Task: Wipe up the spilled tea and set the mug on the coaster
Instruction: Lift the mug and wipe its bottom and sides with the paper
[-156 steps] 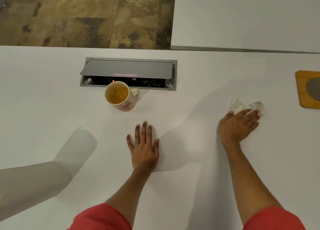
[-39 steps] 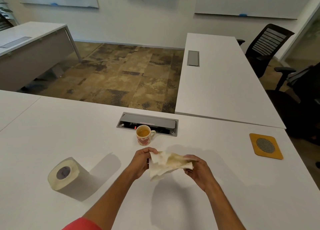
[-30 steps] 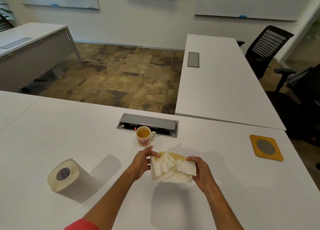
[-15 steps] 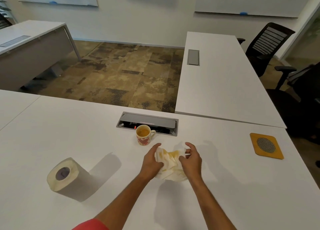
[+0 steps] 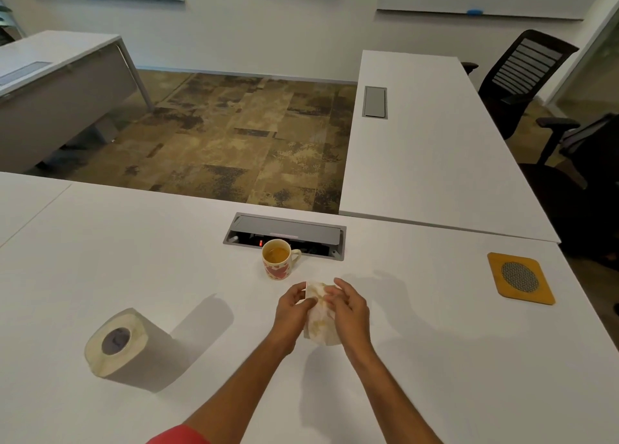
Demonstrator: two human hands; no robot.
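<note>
left hand and right hand both pinch the tea-stained tissue between them | mug just beyond hands on counter | coaster well off right

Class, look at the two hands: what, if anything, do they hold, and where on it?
Both hold a tea-stained tissue: the left hand grips its left edge, the right hand its right edge.
</note>
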